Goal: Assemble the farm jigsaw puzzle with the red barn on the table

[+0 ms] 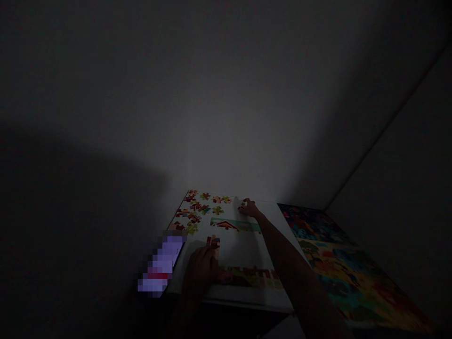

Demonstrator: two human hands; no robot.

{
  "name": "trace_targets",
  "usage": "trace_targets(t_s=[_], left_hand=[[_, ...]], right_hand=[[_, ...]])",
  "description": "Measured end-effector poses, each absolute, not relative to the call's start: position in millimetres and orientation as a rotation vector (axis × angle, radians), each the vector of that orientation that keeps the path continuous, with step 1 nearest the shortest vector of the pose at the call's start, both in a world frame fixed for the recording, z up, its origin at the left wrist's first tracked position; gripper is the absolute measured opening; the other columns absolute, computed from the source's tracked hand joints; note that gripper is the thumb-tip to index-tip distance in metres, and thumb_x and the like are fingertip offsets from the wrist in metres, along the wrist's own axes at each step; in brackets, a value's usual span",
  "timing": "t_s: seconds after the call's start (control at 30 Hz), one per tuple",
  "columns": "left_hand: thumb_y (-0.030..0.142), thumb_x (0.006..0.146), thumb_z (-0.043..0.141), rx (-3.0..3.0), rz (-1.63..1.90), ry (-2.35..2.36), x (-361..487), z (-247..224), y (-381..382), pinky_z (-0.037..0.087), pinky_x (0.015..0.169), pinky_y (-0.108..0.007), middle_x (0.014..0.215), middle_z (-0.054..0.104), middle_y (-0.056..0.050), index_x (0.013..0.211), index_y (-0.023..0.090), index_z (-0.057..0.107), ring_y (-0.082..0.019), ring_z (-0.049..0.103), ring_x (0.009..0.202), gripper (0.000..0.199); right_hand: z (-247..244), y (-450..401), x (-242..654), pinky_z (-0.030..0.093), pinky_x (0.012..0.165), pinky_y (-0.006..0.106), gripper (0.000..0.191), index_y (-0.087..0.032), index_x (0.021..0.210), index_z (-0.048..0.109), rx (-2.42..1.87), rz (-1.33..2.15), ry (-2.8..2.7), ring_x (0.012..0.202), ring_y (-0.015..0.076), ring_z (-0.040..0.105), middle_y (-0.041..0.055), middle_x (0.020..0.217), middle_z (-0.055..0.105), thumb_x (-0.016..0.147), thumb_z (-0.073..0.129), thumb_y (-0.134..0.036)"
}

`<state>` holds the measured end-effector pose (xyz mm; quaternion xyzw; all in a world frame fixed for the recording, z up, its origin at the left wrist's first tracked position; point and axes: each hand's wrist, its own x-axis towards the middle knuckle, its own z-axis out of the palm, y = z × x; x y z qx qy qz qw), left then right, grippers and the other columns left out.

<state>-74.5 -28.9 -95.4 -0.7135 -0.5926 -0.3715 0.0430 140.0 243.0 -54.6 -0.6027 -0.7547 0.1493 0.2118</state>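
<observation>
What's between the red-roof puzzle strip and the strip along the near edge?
Head view: puzzle pieces at the left end, left hand on them; otherwise bare white surface.

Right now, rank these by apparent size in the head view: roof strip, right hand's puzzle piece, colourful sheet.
1. Colourful sheet
2. Roof strip
3. Puzzle piece in the right hand
</observation>
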Motion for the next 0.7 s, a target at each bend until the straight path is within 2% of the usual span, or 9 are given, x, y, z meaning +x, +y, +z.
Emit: trace_targets(t_s=[0.13,0.23,0.47,0.6,0.7], left_hand=[[0.016,0.09,0.045,-2.248,-1.047,-1.91,-73.7,-90.3,-29.5,0.051,0.094,-0.039,0.111,0.071,-0.009,0.111,0.017,0.069,-0.022,0.064,0.103,0.033],[0.015,0.088,0.046,-2.257,-1.007,-1.981,-73.2,-87.3,-29.4,0.05,0.094,-0.04,0.113,0.07,-0.009,0.111,0.018,0.069,-0.023,0.063,0.103,0.033],[0.015,0.09,0.047,-2.28,-1.013,-2.016,-72.9,-86.2,-30.0,0.048,0.098,-0.041,0.116,0.069,-0.01,0.117,0.016,0.068,-0.024,0.061,0.109,0.034],[0.014,0.088,0.048,-2.275,-1.032,-2.018,-71.9,-86.8,-30.5,0.048,0.099,-0.042,0.12,0.068,-0.01,0.12,0.018,0.067,-0.024,0.06,0.11,0.037],[0.014,0.088,0.047,-2.274,-1.038,-2.019,-71.1,-86.4,-31.0,0.049,0.098,-0.041,0.118,0.069,-0.009,0.118,0.019,0.068,-0.023,0.061,0.107,0.037]], right_hand=[[-54.9,232.8,141.0,0.05,0.069,0.03,0.018,-0.015,0.094,0.061,-1.553,0.728,-2.011,0.068,0.018,0.066,0.005,0.068,0.069,0.077,0.064,-0.02],[-52.3,223.4,142.4,0.05,0.063,0.028,0.015,-0.016,0.09,0.059,-1.436,0.896,-1.934,0.06,0.0164,0.064,0.0025,0.061,0.067,0.077,0.063,-0.023],[-50.5,192.4,133.6,0.048,0.061,0.027,0.041,-0.018,0.099,0.06,-1.211,1.146,-1.759,0.067,0.0168,0.066,0.0037,0.076,0.071,0.07,0.071,-0.045],[-58.3,173.2,115.0,0.051,0.066,0.029,0.054,-0.02,0.108,0.06,-1.11,1.283,-1.69,0.072,0.0165,0.066,0.0017,0.08,0.071,0.065,0.074,-0.048],[-65.8,159.9,95.7,0.05,0.065,0.029,0.06,-0.021,0.117,0.059,-1.054,1.373,-1.643,0.069,0.0154,0.064,0.0006,0.081,0.07,0.065,0.073,-0.048]])
